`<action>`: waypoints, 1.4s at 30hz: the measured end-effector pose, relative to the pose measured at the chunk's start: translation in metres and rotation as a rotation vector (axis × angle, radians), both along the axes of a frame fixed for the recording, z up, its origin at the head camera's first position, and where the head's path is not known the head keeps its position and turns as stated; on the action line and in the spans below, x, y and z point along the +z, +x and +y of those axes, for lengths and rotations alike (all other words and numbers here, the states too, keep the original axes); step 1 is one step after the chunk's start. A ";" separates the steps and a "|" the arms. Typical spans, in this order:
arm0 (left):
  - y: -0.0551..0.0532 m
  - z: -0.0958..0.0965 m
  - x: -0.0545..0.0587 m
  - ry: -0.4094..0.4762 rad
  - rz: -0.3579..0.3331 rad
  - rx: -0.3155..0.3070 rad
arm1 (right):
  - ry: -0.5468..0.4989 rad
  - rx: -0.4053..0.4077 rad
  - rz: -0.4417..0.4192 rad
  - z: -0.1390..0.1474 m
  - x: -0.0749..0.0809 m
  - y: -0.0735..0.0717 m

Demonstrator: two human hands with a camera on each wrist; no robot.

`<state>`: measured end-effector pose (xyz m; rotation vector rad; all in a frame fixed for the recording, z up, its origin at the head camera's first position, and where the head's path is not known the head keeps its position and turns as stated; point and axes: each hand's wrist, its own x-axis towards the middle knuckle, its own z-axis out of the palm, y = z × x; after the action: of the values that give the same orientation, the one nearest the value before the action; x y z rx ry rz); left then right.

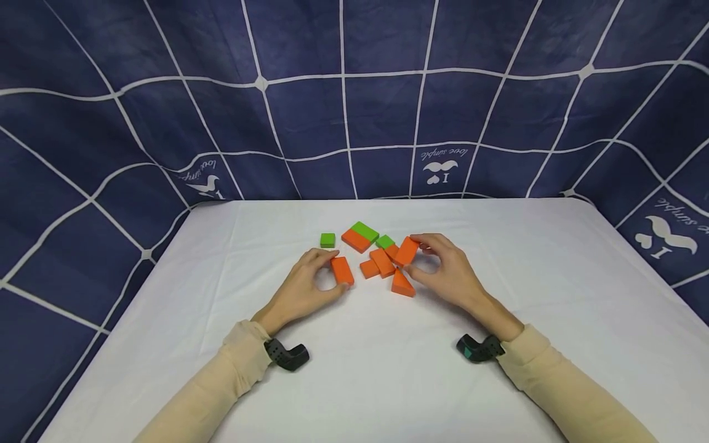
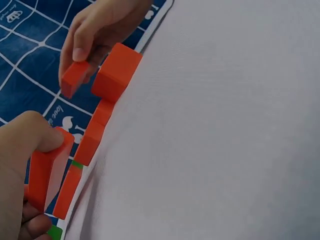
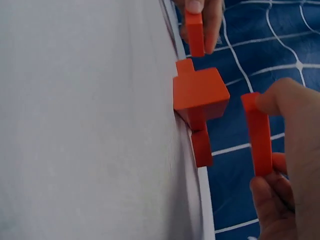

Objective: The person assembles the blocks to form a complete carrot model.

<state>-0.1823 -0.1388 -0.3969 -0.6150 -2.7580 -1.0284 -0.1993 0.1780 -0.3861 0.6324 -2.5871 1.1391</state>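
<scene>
My left hand pinches an orange rectangular block between thumb and fingers, at the left of the pile. In my right hand another orange rectangular block is pinched, tilted, beside the pile's right side. Between the hands lie a small orange block, a longer orange block and an orange triangular block. The right wrist view shows the right hand's block held by thumb and fingertips; the left wrist view shows the left hand's block gripped along its ends.
Behind the hands, a green block sits against an orange block. A small green cube stands apart at the left, another green block nearer the right hand. The white-covered table ends at a dark blue checked cloth.
</scene>
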 end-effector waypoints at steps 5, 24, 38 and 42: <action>0.004 -0.004 0.000 0.009 -0.040 -0.033 | -0.019 0.071 -0.006 -0.012 0.006 0.010; 0.016 -0.017 -0.011 -0.051 -0.052 -0.179 | -0.026 0.420 -0.100 -0.058 -0.003 0.048; 0.013 -0.020 -0.007 -0.072 -0.018 -0.245 | 0.121 0.413 -0.078 -0.056 -0.017 0.031; 0.014 -0.018 -0.008 -0.068 -0.022 -0.243 | 0.177 0.405 -0.063 -0.057 -0.017 0.021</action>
<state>-0.1687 -0.1569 -0.4044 -0.9746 -2.7979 -0.9939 -0.1787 0.1211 -0.4035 1.2233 -2.7089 1.0545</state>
